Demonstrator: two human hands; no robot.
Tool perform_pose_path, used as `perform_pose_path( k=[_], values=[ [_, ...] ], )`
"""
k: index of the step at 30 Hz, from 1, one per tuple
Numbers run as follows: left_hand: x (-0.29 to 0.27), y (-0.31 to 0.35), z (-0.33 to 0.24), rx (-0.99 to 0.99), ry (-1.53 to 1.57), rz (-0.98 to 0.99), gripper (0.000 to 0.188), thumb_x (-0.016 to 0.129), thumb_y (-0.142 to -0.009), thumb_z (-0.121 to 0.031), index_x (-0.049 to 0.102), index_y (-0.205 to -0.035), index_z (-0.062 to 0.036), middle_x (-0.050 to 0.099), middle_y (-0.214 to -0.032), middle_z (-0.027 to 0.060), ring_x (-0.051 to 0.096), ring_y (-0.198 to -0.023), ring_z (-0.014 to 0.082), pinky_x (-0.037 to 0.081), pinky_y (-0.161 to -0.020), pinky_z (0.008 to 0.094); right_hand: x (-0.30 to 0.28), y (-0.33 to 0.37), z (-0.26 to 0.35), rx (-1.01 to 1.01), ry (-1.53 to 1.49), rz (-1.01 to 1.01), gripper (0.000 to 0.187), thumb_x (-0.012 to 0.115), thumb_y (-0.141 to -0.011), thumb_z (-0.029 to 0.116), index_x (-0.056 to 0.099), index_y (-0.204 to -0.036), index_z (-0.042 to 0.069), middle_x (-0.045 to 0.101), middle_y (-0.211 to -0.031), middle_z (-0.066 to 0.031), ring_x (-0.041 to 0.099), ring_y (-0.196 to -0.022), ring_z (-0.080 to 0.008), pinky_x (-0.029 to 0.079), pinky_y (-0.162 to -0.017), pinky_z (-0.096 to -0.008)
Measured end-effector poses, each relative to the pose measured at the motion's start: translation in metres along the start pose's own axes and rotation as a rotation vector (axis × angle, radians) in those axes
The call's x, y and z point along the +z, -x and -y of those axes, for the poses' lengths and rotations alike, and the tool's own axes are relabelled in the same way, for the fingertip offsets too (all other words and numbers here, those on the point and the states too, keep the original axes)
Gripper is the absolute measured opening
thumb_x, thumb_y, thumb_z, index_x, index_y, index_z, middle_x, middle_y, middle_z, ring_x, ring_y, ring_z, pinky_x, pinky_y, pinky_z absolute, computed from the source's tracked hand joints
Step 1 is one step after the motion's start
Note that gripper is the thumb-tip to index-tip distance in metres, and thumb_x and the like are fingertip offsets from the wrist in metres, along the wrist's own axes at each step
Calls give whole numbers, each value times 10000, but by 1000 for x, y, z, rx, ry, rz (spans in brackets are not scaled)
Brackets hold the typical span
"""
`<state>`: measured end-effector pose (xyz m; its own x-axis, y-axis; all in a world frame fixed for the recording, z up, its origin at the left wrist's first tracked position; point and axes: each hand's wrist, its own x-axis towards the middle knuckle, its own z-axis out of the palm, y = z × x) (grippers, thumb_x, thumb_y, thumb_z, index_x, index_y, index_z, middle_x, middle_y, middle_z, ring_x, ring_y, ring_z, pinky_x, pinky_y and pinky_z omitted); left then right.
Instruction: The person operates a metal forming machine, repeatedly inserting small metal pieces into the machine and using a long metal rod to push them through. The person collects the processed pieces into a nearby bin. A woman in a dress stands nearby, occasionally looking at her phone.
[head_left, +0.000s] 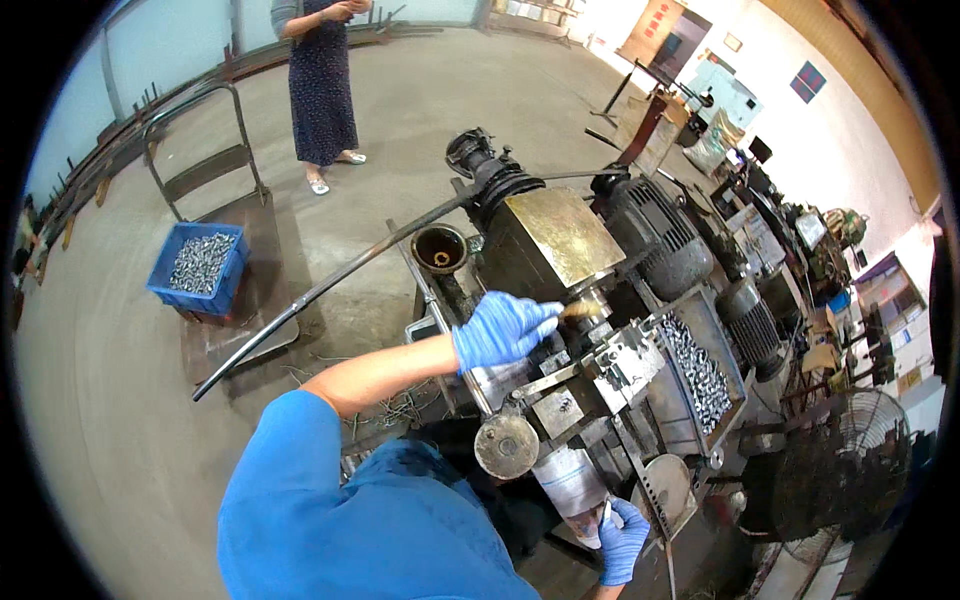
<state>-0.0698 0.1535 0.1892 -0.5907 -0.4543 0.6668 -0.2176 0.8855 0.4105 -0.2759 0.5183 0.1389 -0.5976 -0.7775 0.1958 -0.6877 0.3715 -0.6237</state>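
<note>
My left hand (508, 330), in a blue striped glove, is closed around a small brush (580, 310) with tan bristles. The brush tip is at the spindle (596, 300) of a greasy lathe-like machine (560, 235). Low on the right, my right hand (622, 545), gloved the same way, has its fingers closed at the lower end of a white woven cloth or bag (570, 482) lying on the machine's near side. What those fingers pinch is too small to tell. Between the hands sit the metal tool slide (628, 368) and a round handwheel (506, 446).
A tray (740, 405) of shiny metal parts lies right of the slide, near a finned motor (655, 235). A long bar (330, 285) sticks out leftward. On a flat trolley (215, 345) stands a blue crate (165, 270) of parts. A person (322, 100) stands beyond; a fan (840, 470) is at right.
</note>
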Motion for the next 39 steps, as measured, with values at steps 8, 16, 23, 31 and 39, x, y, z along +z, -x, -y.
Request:
perform_pose_path(
  k=[8,16,23,31,39],
  values=[
    [-8,-42,61,-144,-210,81,335,473,-895,-357,617,-1126,-163,622,-720,124,598,-606,301,465,-534,405,-34,-25,60,-72,-30,201,195,639,-712,58,676,-889,-15,674,-834,-137,643,-775,-245,492,-754,-321],
    [-19,-54,57,-152,-121,157,531,471,-883,-459,437,-1318,-157,641,-919,182,632,-777,346,498,-641,415,-118,-79,61,-1,946,746,510,599,-721,519,662,-851,30,636,-753,-212,626,-750,-362,510,-675,-421],
    [-15,30,107,-269,-146,-251,383,544,-883,-346,589,-1167,-93,656,-895,168,644,-714,275,494,-647,346,42,-141,332,-1158,-268,494,478,722,-695,299,605,-1081,44,617,-1056,-152,594,-978,-308,468,-870,-370],
    [6,90,125,-436,-403,223,320,471,-878,-362,660,-895,-105,633,-748,151,609,-687,334,467,-597,446,-29,-173,233,-642,194,855,304,643,-807,303,652,-1013,79,658,-886,-148,630,-800,-306,504,-744,-318],
    [11,65,127,-439,-280,257,325,474,-859,-365,664,-898,-105,629,-712,147,602,-646,339,459,-585,466,-296,9,-113,617,803,528,226,562,-860,281,619,-880,63,627,-796,-93,569,-651,-258,457,-606,-356]
  ],
)
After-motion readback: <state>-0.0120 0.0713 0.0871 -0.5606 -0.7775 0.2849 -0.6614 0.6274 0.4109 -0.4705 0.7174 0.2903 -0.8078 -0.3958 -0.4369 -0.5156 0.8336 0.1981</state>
